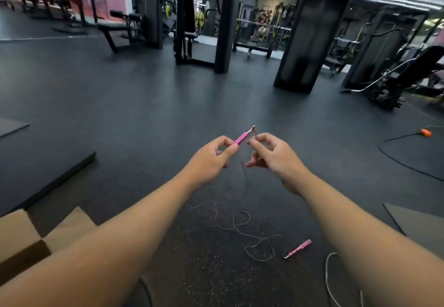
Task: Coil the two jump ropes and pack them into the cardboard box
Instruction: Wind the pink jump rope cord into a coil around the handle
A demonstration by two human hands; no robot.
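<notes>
Fingers (234, 149) of left hand (211, 160) pinch pink handle (241, 137); right hand (276, 155) nips thin cord (242, 169) w/ fingertips — rest lies looped on floor (144, 114), prob. snags or knots when coiling. Box (21, 237) bottom-left.

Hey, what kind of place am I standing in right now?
Most likely a gym: black weight machines, a padded black workout bench and a dark speckled rubber floor surround you.

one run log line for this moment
left hand: holds pink metal rope handle | right hand: pinches thin grey cord | brown cardboard box: open, no rope inside visible
</notes>
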